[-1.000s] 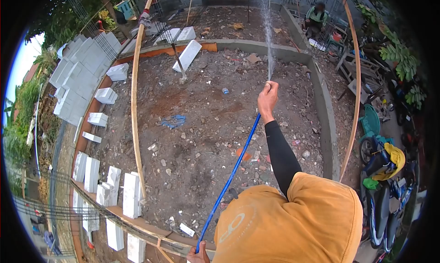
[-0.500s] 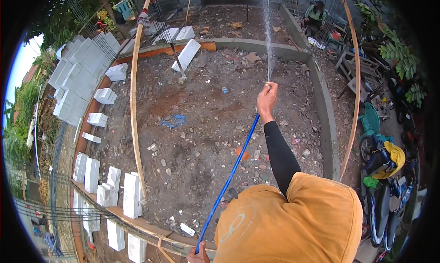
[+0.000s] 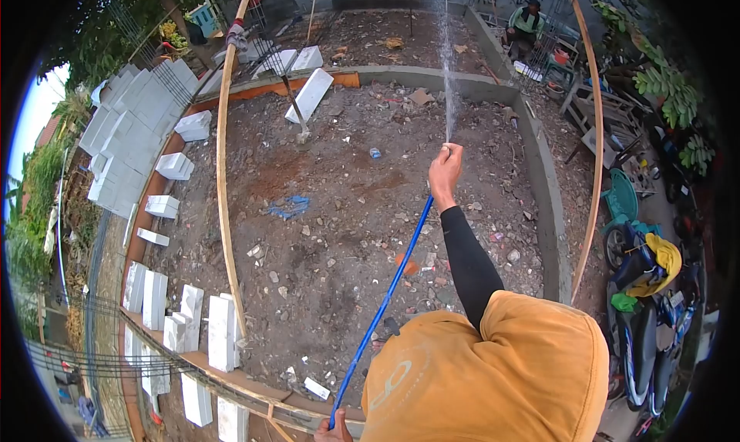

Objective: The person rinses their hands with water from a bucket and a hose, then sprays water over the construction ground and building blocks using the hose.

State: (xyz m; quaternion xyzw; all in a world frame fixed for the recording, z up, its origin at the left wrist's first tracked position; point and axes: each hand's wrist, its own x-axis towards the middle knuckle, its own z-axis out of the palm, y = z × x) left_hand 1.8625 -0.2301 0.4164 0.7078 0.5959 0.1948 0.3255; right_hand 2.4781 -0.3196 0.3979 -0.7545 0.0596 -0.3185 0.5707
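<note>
A blue hose (image 3: 382, 307) runs diagonally up over the rubble-strewn soil (image 3: 331, 234). Its upper end is in my right hand (image 3: 445, 174), whose fingers are wrapped round it. From that end a water jet (image 3: 447, 64) sprays away toward the far wall. Down at the bottom edge, my left hand (image 3: 334, 428) is closed on a lower stretch of the same hose, partly cut off by the frame. A black sleeve covers my right forearm.
White blocks (image 3: 223, 332) line the left side, near stacked grey blocks (image 3: 123, 180). Wooden poles (image 3: 223, 157) rise left and right. A concrete beam (image 3: 549, 203) edges the soil. A seated person (image 3: 527, 27) is at the back right; a motorbike (image 3: 640, 342) stands at the right.
My right hand appears slightly lower and further left, still holding the hose. The scene has shifted a little as the view moved. Water keeps spraying.
</note>
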